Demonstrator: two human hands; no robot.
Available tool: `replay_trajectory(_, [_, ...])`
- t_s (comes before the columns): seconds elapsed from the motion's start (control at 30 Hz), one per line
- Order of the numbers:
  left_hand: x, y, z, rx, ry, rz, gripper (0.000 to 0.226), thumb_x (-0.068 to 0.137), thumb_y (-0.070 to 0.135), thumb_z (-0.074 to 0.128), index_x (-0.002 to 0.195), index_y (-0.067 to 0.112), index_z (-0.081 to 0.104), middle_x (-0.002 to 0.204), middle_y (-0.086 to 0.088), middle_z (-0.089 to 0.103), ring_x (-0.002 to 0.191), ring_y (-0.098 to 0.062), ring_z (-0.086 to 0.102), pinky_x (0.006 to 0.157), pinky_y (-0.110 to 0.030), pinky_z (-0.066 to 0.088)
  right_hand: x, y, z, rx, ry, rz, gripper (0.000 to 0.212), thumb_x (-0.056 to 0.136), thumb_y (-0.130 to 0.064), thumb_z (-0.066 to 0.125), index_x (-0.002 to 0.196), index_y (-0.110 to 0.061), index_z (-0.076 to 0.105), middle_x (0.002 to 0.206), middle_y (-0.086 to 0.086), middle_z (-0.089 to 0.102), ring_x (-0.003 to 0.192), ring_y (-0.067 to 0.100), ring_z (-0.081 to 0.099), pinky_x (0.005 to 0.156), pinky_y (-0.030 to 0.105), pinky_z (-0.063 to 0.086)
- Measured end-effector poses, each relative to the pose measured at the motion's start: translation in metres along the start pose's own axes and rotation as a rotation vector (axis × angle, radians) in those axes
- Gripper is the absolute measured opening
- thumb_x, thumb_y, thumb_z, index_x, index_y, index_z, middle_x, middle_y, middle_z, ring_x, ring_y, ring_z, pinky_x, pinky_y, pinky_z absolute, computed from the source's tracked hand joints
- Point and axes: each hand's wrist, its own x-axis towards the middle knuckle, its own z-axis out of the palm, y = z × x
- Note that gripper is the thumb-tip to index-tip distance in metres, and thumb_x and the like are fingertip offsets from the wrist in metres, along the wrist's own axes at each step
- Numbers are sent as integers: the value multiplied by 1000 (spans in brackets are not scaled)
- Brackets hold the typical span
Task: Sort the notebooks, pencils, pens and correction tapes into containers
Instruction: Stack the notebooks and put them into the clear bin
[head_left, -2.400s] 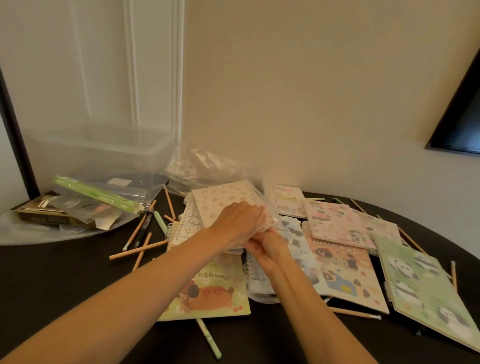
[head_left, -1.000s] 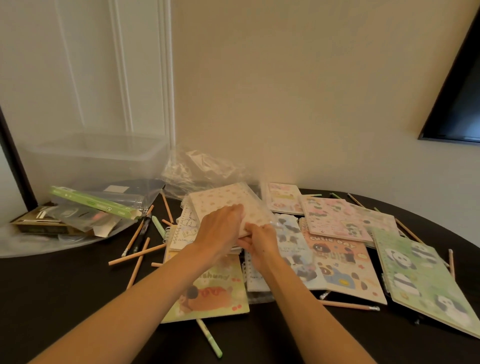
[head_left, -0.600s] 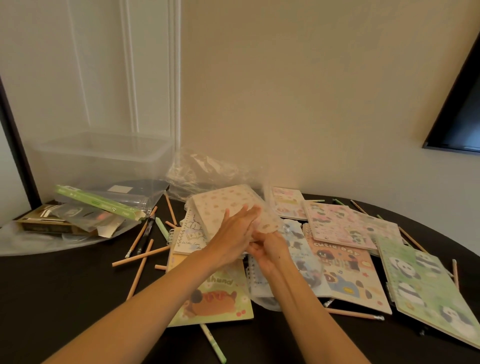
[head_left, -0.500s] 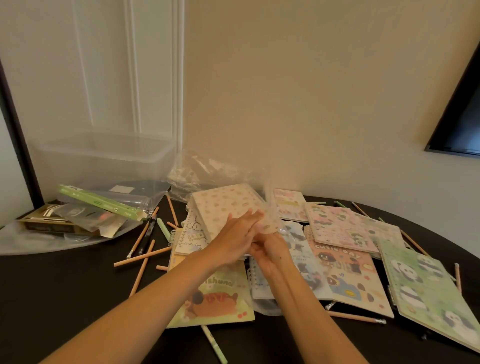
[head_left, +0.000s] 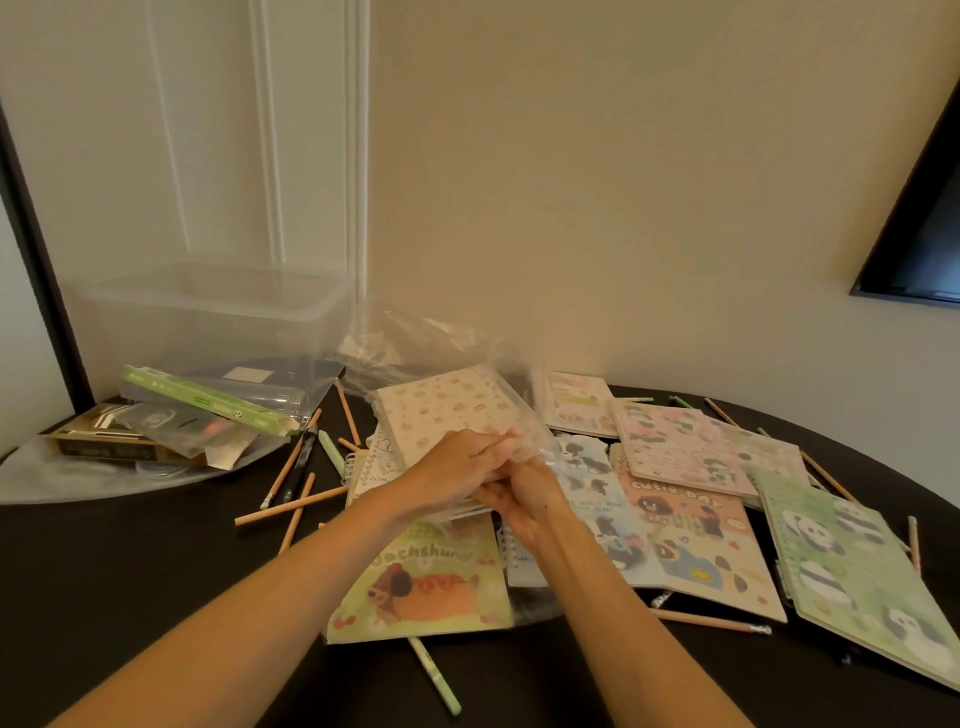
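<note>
The left hand has its fingers curled over the near edge of a cream patterned notebook, which lies tilted on a pile of notebooks at the centre of the dark round table. The right hand, touching the left, pinches the notebook's clear plastic sleeve. A green dachshund-print notebook lies directly below both hands. Wooden pencils lie scattered to the left, near a clear plastic container.

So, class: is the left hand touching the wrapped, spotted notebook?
Touching. The head view shows the left hand lying on the wrapped notebook, its fingers pinching the clear wrap at the near edge.
</note>
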Motion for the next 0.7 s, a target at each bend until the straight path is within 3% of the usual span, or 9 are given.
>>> replay_trajectory(0.1, [4, -5, 1, 107, -118, -6, 38, 98, 13, 41, 135, 16, 49, 145, 2, 41, 135, -9, 35, 108, -20, 31, -9, -13, -9, -56, -97, 63, 21, 99, -6, 39, 109, -2, 56, 104, 15, 63, 84, 21, 67, 66, 31, 59])
replay_trajectory(0.17, [3, -7, 3, 127, -153, -43, 48, 94, 5, 44, 141, 17, 40, 150, 2, 33, 139, -11, 27, 107, -17, 25, -15, -23, -20, -194, -131, 127, 22, 96, -6, 43, 109, 1, 60, 106, 15, 63, 86, 24, 66, 71, 30, 58])
replay_trajectory(0.23, [-1, -10, 6, 130, -168, -49, 53, 91, 12, 50, 142, 20, 39, 150, 1, 32, 141, -13, 24, 113, -24, 19, -22, -30, -31, -351, -80, 153, 25, 95, -8, 45, 111, 3, 62, 100, 17, 67, 83, 24, 67, 72, 29, 58])
replay_trajectory(0.3, [-6, -13, 9, 334, -233, -22, 55, 93, 17, 47, 145, 24, 31, 154, 2, 22, 144, -14, 13, 117, -32, 6, -28, -33, -42, -474, 20, 137, 23, 94, -7, 47, 111, 2, 60, 93, 16, 67, 81, 22, 68, 77, 32, 56])
replay_trajectory(0.37, [-14, -16, 12, 627, -271, 25, 55, 98, 23, 38, 149, 26, 16, 157, 5, 6, 145, -10, -2, 114, -29, -8, -37, -38, -52, -561, 133, 112, 15, 94, -7, 48, 100, -1, 59, 87, 13, 66, 78, 20, 66, 81, 34, 53])
replay_trajectory(0.47, [-25, -19, 9, 756, -279, 91, 51, 102, 33, 28, 149, 22, 13, 158, 6, 1, 143, -4, -5, 111, -20, -9, -38, -48, -73, -727, 326, -143, 14, 90, -5, 52, 95, 1, 64, 79, 12, 66, 70, 19, 65, 70, 29, 56])
replay_trajectory(0.53, [-35, -17, 4, 803, -287, 99, 48, 103, 32, 23, 149, 19, 17, 157, 6, 5, 143, -5, 2, 110, -16, -4, -35, -55, -91, -964, 406, -453, 21, 89, -1, 50, 102, -4, 66, 87, 10, 69, 79, 21, 66, 77, 33, 55])
replay_trajectory(0.6, [-42, -16, -2, 864, -266, 105, 49, 103, 31, 23, 149, 16, 19, 157, 4, 12, 143, -8, 10, 111, -17, 4, -25, -64, -108, -1342, 257, -686, 42, 89, 9, 43, 119, -12, 62, 115, 10, 64, 104, 24, 61, 89, 29, 47])
replay_trajectory(0.7, [-53, -12, -7, 971, -261, 140, 47, 103, 29, 23, 146, 13, 30, 155, 6, 19, 141, -8, 22, 111, -17, 14, -14, -75, -124, -1961, -109, -663, 78, 87, 16, 37, 144, -36, 29, 156, -1, 19, 139, 23, 28, 93, 33, 48])
